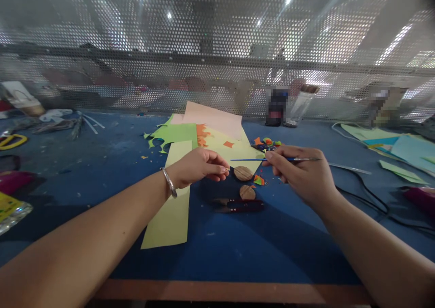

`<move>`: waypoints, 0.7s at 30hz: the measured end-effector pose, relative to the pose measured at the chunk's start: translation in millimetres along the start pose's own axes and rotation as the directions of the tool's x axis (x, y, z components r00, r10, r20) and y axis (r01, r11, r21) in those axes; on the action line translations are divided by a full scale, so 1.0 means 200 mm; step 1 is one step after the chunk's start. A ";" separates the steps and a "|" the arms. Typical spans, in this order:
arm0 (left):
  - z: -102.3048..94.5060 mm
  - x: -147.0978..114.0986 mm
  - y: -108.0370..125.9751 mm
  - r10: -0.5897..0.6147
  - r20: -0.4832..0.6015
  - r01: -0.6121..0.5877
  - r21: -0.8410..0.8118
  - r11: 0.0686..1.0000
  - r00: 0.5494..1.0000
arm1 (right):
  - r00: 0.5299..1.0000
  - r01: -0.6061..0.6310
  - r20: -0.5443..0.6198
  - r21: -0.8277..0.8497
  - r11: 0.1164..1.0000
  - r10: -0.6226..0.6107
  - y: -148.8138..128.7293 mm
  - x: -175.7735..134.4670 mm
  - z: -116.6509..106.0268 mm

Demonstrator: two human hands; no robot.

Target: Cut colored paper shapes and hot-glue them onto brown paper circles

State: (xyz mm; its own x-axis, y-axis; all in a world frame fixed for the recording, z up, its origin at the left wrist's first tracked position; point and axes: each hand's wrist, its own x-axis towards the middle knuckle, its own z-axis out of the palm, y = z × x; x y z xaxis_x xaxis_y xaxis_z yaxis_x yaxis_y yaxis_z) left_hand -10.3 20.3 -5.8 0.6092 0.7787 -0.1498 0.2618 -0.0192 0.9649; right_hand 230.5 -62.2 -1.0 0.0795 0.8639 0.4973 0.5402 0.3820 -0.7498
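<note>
Person's L hand (203,166) pinches 1 tiny pale bit (227,169) just left of the larger wood disc (243,173); R hand (304,174), right of disc, grips 1 thin blue stick (249,159), long axis sideways near disc's far edge, tip twd L hand (nearer disc).

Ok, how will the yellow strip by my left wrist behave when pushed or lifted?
The strip will probably flop, being long and apparently thin paper. It's likely light, showing hardly any thickness. Lying flat on the table, it may slide.
</note>
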 end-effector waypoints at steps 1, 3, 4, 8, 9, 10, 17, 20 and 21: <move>0.00 0.00 0.00 -0.021 -0.013 0.021 -0.051 0.998 1.000 | 1.000 0.001 0.002 -0.003 1.000 -0.001 0.00 0.00 0.00; 0.00 0.00 0.01 -0.051 -0.026 0.047 -0.113 0.992 0.998 | 1.000 0.001 0.005 -0.004 1.000 -0.001 0.00 0.00 0.00; 0.00 0.00 0.02 -0.061 -0.026 0.057 -0.136 0.989 0.998 | 1.000 0.001 0.007 -0.005 1.000 -0.001 0.00 0.00 0.00; 0.02 -0.01 0.03 -0.086 -0.027 0.078 -0.222 0.972 0.996 | 1.000 0.007 0.015 -0.008 1.000 -0.006 0.00 -0.01 0.00; 0.02 -0.01 0.03 -0.088 -0.030 0.078 -0.238 0.968 0.996 | 1.000 0.008 0.017 -0.008 1.000 -0.008 0.00 -0.01 0.00; 0.02 -0.01 0.03 -0.089 -0.036 0.077 -0.251 0.965 0.995 | 1.000 0.008 0.018 -0.008 1.000 -0.008 0.00 -0.01 0.00; 0.02 0.00 0.01 -0.066 -0.073 0.043 -0.283 0.958 0.995 | 1.000 0.002 0.025 -0.011 1.000 -0.002 -0.01 0.00 0.00; 0.02 0.00 0.02 -0.031 -0.118 0.000 -0.253 0.967 0.993 | 0.999 0.006 0.042 -0.022 1.000 -0.005 0.00 0.00 0.00; 0.02 -0.01 0.02 -0.022 -0.133 -0.011 -0.243 0.970 0.991 | 0.999 0.009 0.047 -0.024 1.000 -0.008 0.00 0.00 0.00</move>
State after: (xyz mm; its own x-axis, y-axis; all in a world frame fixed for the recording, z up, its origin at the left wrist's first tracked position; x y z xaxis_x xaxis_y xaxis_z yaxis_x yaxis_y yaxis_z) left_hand -7.0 16.9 -2.9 0.4985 0.8554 -0.1409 0.0648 0.1253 0.9900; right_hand 229.9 -62.1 -1.2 0.0355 0.8754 0.4820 0.5607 0.3818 -0.7347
